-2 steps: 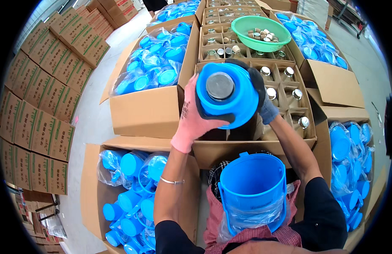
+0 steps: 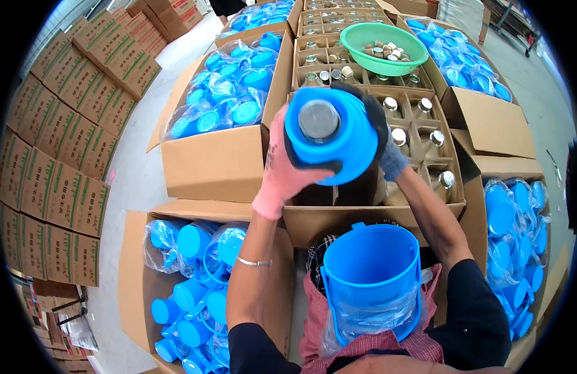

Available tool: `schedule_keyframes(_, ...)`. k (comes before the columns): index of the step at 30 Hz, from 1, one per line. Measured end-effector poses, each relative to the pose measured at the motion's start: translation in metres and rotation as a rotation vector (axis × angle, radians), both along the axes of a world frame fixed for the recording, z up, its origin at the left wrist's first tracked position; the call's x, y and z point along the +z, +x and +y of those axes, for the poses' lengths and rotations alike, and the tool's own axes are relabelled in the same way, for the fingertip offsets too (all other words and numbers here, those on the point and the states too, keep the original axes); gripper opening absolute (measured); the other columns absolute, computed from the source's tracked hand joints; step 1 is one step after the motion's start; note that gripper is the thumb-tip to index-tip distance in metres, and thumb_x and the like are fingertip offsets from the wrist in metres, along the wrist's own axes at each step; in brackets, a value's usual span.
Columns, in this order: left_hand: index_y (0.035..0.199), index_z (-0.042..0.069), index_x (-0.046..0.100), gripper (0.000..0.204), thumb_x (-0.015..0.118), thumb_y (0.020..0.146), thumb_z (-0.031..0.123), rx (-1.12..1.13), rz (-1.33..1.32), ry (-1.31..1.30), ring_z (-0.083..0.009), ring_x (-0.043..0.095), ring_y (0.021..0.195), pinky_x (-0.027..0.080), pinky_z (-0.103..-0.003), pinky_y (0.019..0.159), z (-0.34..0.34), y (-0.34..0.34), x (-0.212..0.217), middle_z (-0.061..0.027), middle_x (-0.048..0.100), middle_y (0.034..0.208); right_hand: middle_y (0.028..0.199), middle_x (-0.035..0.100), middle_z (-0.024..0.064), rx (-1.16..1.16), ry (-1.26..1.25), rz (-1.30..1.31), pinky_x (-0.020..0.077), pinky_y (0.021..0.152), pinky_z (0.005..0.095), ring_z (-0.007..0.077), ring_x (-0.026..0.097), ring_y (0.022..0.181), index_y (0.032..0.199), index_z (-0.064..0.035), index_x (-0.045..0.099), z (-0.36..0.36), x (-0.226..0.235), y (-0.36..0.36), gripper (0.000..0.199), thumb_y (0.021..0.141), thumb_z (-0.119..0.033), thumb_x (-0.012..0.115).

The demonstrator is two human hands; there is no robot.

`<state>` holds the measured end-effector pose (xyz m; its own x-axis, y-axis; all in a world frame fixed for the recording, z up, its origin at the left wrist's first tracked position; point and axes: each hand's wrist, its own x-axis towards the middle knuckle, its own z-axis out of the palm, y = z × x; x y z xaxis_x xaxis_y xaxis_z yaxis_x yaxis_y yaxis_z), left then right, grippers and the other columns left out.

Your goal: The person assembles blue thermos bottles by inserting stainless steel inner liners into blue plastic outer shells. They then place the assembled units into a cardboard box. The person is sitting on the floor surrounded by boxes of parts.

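Both gloved hands hold a round, stepped blue plastic flask part [image 2: 354, 146] with a grey round stopper-like piece [image 2: 319, 119] in its middle. My left hand [image 2: 282, 165], in a pink glove with dark fingers, is wrapped round its left and lower side. On the right and far side my right hand [image 2: 383, 134], in a dark and blue-grey glove, grips it. The part is held over a divided carton [image 2: 357, 219] of glass bottles. An open-topped blue bucket-like container [image 2: 369, 296] with a handle and clear film round it stands at my lap.
Several glass bottles with pale caps, one a bottle [image 2: 433, 143], stand in the cardboard cells. Farther off sits a green basin [image 2: 357, 50] of small caps. Cartons of bagged blue parts flank me, including a lower-left carton [image 2: 134, 280]. Stacked boxes [image 2: 58, 193] line the left.
The blue flask part has shifted slightly left and up with both hands and looks a little more tilted. The bucket-like container and cartons have stayed in place.
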<state>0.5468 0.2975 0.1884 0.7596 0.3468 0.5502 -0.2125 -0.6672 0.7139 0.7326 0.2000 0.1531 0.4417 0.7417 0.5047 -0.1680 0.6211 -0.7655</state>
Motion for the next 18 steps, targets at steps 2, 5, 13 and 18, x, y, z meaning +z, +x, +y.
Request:
schedule_keyframes(2,0.14,0.001,0.03,0.111,0.089,0.049,0.022,0.025,-0.011,-0.218,-0.0294,0.044,0.125,0.035,-0.04,0.106,-0.003,0.012,0.013,-0.0157,0.045,0.133,0.128,0.055,0.0129,-0.095,0.023,-0.093,0.0374,0.104,0.0343,0.0196,0.053,0.115,0.13,0.0009,0.05,0.005,0.007,0.015,0.057,0.098,-0.045,0.038)
schedule_keyframes(5,0.138,-0.002,0.034,0.099,0.087,0.056,0.014,0.116,-0.226,-0.198,-0.0239,0.056,0.107,0.044,-0.038,0.097,0.005,0.013,0.053,-0.0141,0.057,0.118,0.118,0.06,0.0115,-0.142,0.083,0.097,0.0438,0.095,0.0326,0.018,0.057,0.106,0.123,-0.0015,0.055,-0.001,0.06,-0.011,0.051,0.095,-0.044,0.046)
schedule_keyframes(13,0.135,0.006,0.044,0.047,0.053,0.096,0.031,-0.562,-0.182,-0.594,-0.021,0.052,0.118,0.043,-0.034,0.101,-0.016,0.028,0.19,-0.0122,0.054,0.129,0.097,0.062,0.0076,0.16,-0.229,0.163,0.0487,0.075,0.0319,0.0163,0.058,0.086,0.112,-0.0054,0.059,-0.063,0.206,-0.033,0.043,0.09,-0.043,0.056)
schedule_keyframes(18,0.149,0.013,0.02,0.076,0.058,0.086,-0.004,-0.267,-0.134,0.114,-0.023,0.04,0.13,0.038,-0.037,0.107,0.043,0.005,0.163,-0.0119,0.032,0.147,0.096,0.063,0.0072,0.239,-0.308,0.078,0.0495,0.073,0.0311,0.0158,0.06,0.083,0.109,-0.0058,0.06,-0.08,0.196,-0.033,0.046,0.088,-0.047,0.057)
